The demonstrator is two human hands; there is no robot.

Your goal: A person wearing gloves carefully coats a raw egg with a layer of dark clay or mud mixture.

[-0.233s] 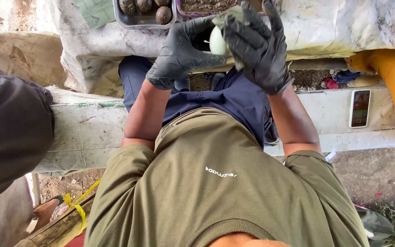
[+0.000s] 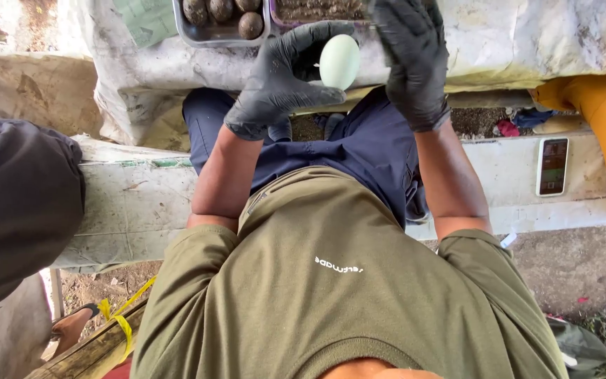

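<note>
pale egg held up in gloved hands over the lap

the left hand (image 2: 282,77), in a black glove, pinches a pale green egg (image 2: 339,61) between thumb and fingers. just right of the egg, the right hand (image 2: 409,60), also gloved, is spread flat and seems clear of it. beyond the egg, a grey tray (image 2: 222,34) of mud-coated eggs rests on a stained covered table (image 2: 527,42). well right of the egg, a phone (image 2: 553,165) lies on the bench.

My left hand (image 2: 282,81), gloved, fingers curled round the egg (image 2: 339,61); right hand (image 2: 409,60) flat, open just beside the egg.
</note>
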